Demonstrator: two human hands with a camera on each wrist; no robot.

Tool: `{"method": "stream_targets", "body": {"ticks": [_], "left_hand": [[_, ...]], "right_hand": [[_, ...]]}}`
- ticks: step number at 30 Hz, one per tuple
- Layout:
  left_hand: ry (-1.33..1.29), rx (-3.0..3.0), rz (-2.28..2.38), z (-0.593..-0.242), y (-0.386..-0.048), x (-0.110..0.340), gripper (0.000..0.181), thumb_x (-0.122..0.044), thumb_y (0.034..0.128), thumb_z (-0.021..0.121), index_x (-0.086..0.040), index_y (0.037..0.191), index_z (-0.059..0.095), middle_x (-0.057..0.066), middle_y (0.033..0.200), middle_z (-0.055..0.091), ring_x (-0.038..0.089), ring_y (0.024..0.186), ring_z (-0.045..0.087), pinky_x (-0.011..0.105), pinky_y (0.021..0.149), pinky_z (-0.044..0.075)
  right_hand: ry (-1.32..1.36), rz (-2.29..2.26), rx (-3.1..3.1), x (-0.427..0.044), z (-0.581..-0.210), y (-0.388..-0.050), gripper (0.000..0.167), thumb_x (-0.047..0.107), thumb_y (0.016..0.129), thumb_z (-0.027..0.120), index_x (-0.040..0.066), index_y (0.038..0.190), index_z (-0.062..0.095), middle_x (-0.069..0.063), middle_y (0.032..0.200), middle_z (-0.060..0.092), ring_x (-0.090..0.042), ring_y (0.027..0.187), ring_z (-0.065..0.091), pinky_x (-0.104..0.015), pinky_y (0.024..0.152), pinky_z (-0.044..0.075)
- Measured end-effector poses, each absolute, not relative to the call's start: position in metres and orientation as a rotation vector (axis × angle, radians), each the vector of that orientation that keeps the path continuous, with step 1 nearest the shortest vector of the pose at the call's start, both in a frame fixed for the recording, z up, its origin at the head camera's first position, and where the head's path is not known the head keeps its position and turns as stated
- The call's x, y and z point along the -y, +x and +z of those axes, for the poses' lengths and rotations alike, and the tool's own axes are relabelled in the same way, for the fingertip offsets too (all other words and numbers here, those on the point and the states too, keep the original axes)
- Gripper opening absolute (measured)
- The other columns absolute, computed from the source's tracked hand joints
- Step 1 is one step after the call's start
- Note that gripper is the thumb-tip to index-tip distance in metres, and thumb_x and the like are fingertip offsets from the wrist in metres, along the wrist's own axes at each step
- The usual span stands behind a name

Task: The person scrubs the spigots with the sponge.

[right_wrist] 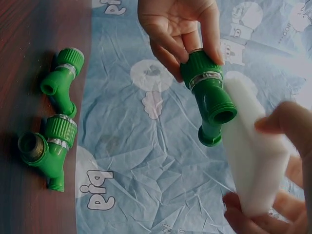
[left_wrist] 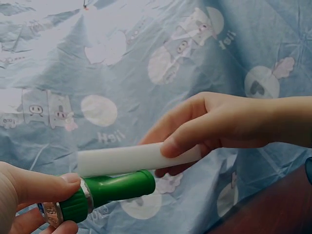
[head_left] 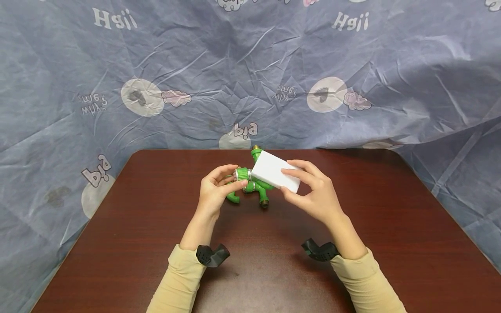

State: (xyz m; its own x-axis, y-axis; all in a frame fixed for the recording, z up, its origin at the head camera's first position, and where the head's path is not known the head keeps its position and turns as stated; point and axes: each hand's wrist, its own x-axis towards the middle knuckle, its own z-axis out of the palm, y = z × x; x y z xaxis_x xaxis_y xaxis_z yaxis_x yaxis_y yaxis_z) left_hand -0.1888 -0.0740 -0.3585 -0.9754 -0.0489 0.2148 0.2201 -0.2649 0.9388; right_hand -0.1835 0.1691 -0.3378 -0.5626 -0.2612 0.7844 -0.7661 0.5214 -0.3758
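Observation:
My left hand (head_left: 213,187) grips a green plastic valve (right_wrist: 212,95) by its ribbed knob, thumb on one side and fingers on the other. A silvery ring circles the valve below the knob. With thumb and fingers my right hand (head_left: 317,193) holds a white sponge block (head_left: 274,171), tilted. In the left wrist view the sponge lies along the valve's green body (left_wrist: 119,187); whether they touch, I cannot tell. From the head view, the sponge hides part of the held valve.
Two more green valves, an upper one (right_wrist: 63,80) and a lower one with a brass-coloured threaded end (right_wrist: 53,148), lie on the dark red-brown table (head_left: 156,243). Behind the table hangs a wrinkled blue printed cloth (head_left: 250,78). Black bands (head_left: 213,255) sit at both wrists.

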Motion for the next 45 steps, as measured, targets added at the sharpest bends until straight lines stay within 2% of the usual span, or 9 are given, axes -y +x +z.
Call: {"method": "stream_targets", "body": {"ticks": [4,10,13,16,23,28,32,39,45], "left_hand": [[-0.192,1.776,-2.370,-0.3584,-0.1891,0.0745,0.045,0.009,0.0682,0.076,0.003,0.111,0.064,0.002,0.101,0.066,0.019,0.089,0.062,0.023,0.069,0.053],[-0.218,1.804,-2.373,-0.3583,-0.1891,0.0731,0.044,0.009,0.0704,0.075,0.004,0.112,0.063,0.003,0.102,0.066,0.027,0.093,0.062,0.023,0.070,0.053],[-0.215,1.796,-2.378,-0.3587,-0.1892,0.0732,0.044,0.008,0.0709,0.075,0.005,0.113,0.062,0.004,0.103,0.066,0.029,0.094,0.062,0.024,0.070,0.054],[-0.198,1.781,-2.386,-0.3587,-0.1888,0.0735,0.045,0.008,0.0707,0.075,0.004,0.114,0.062,0.004,0.104,0.065,0.026,0.094,0.062,0.025,0.070,0.054],[-0.224,1.792,-2.338,-0.3573,-0.1886,0.0742,0.044,0.009,0.0713,0.075,0.003,0.113,0.061,0.005,0.105,0.064,0.021,0.092,0.060,0.024,0.074,0.052],[-0.299,1.825,-2.279,-0.3572,-0.1889,0.0751,0.045,0.010,0.0719,0.073,0.003,0.114,0.060,0.012,0.113,0.062,0.020,0.096,0.058,0.024,0.077,0.049],[-0.334,1.833,-2.264,-0.3579,-0.1892,0.0751,0.045,0.008,0.0738,0.073,0.003,0.116,0.060,0.014,0.116,0.061,0.019,0.097,0.058,0.024,0.077,0.048],[-0.385,1.830,-2.243,-0.3594,-0.1888,0.0732,0.045,0.008,0.0741,0.074,0.002,0.117,0.062,0.000,0.109,0.065,0.017,0.094,0.059,0.021,0.072,0.049],[-0.407,1.803,-2.250,-0.3604,-0.1886,0.0706,0.047,0.010,0.0714,0.074,0.007,0.116,0.060,0.002,0.105,0.066,0.016,0.089,0.059,0.026,0.078,0.051]], "right_hand": [[0.744,0.958,2.057,-0.1704,-0.3377,-0.1841,0.034,0.010,0.067,0.077,0.009,0.101,0.073,-0.007,0.112,0.063,-0.023,0.100,0.060,-0.013,0.081,0.041],[0.884,0.959,2.093,-0.1689,-0.3382,-0.1839,0.036,0.013,0.068,0.078,0.010,0.104,0.072,-0.006,0.116,0.061,-0.021,0.101,0.059,-0.016,0.082,0.043],[0.845,0.927,2.103,-0.1684,-0.3386,-0.1842,0.035,0.011,0.068,0.077,0.011,0.103,0.072,-0.006,0.114,0.062,-0.022,0.100,0.060,-0.017,0.079,0.043],[0.783,0.930,2.086,-0.1690,-0.3384,-0.1844,0.035,0.010,0.067,0.077,0.010,0.102,0.073,-0.007,0.112,0.063,-0.023,0.100,0.060,-0.016,0.079,0.042],[0.862,0.938,2.133,-0.1696,-0.3382,-0.1837,0.034,0.013,0.069,0.077,0.011,0.103,0.072,-0.005,0.116,0.061,-0.021,0.100,0.060,-0.017,0.079,0.043],[0.770,0.889,2.119,-0.1701,-0.3394,-0.1847,0.034,0.012,0.068,0.078,0.010,0.102,0.073,-0.006,0.114,0.062,-0.023,0.101,0.059,-0.021,0.075,0.044],[0.790,0.901,2.102,-0.1691,-0.3393,-0.1847,0.036,0.010,0.067,0.078,0.010,0.102,0.073,-0.007,0.114,0.062,-0.023,0.099,0.060,-0.019,0.075,0.043],[0.852,0.855,2.115,-0.1662,-0.3396,-0.1830,0.037,0.012,0.067,0.078,0.011,0.104,0.072,-0.008,0.117,0.060,-0.023,0.097,0.061,-0.026,0.072,0.045],[0.825,0.834,2.121,-0.1662,-0.3409,-0.1830,0.037,0.012,0.067,0.079,0.010,0.104,0.072,-0.008,0.117,0.060,-0.023,0.099,0.061,-0.030,0.071,0.046]]}}
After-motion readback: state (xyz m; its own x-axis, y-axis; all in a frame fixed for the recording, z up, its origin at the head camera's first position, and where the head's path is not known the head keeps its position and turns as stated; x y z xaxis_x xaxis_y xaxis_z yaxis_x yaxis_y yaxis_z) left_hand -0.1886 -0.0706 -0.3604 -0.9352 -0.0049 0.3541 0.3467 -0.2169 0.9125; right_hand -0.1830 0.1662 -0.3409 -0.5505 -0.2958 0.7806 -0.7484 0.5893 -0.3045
